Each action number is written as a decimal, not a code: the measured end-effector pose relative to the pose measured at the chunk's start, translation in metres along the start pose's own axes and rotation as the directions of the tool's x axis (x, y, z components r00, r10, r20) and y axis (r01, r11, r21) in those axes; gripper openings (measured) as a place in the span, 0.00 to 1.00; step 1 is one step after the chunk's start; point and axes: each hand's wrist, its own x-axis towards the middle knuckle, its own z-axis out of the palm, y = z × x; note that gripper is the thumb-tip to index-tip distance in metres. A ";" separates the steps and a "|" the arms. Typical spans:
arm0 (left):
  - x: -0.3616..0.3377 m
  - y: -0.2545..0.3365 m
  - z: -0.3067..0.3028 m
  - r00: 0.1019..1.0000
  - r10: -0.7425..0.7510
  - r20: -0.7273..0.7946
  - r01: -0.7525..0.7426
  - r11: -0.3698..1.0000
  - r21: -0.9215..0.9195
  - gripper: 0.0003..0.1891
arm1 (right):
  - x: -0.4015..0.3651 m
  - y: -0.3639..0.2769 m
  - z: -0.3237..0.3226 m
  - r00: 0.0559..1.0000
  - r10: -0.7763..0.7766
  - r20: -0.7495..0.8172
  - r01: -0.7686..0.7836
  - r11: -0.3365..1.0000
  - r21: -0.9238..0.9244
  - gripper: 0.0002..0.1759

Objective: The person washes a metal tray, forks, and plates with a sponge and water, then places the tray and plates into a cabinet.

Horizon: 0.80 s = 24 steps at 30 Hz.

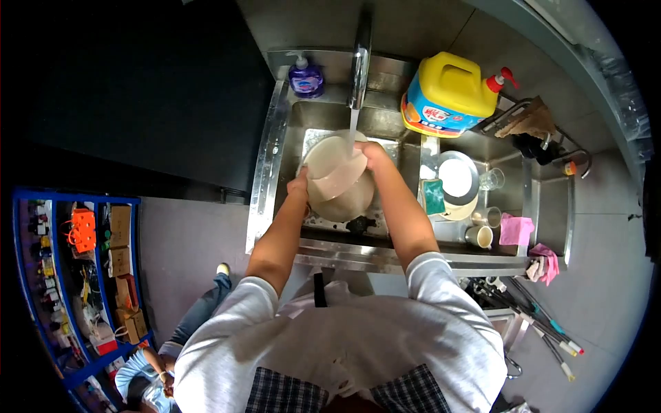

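At the far left, well apart from the sink, a blue shelf rack (76,275) holds boxes, and another person (141,375) sits low beside it. On the back left corner of the sink (265,165) stands one purple soap bottle (306,77).

The left hand (301,186) grips the near left side of one pale bowl (337,180), fingers closed on its wall. The bowl is inside the basin, straight ahead of the person and between the two hands, so neither hand is nearer; both touch it. It is tilted, its round mouth turned up and towards the back edge, with no long axis to speak of. One tap (359,65) rises from the middle of the back edge, and its single water stream (353,127) falls into the bowl's mouth. The right hand (372,153) is on the far right rim, fingers curled over it just beside the stream.

On the back right corner stands one yellow detergent jug (447,93). On the drainer to the right lie one green sponge (434,196), a stack of plates (458,177) whose number I cannot tell, one glass (491,179), two cups (480,236) and two pink cloths (516,229).
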 end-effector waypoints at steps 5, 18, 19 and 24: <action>-0.058 0.024 0.003 0.918 0.385 -0.097 -0.354 0.904 0.241 0.49 | -0.051 0.015 -0.038 0.973 -0.114 0.202 0.076 0.980 0.184 0.24; -0.026 -0.001 0.094 0.892 0.439 0.108 -0.437 0.898 -0.046 0.28 | -0.161 0.022 -0.006 0.842 -0.538 -0.036 0.514 0.822 -0.245 0.10; -0.037 -0.002 0.107 0.816 0.578 0.017 -0.578 0.815 0.045 0.23 | -0.162 0.024 -0.004 0.817 -0.575 -0.034 0.533 0.778 -0.333 0.10; -0.058 0.021 0.134 0.820 0.425 0.383 -0.210 0.846 -0.489 0.17 | -0.186 0.025 0.030 0.634 -0.764 0.122 0.494 0.278 -0.824 0.08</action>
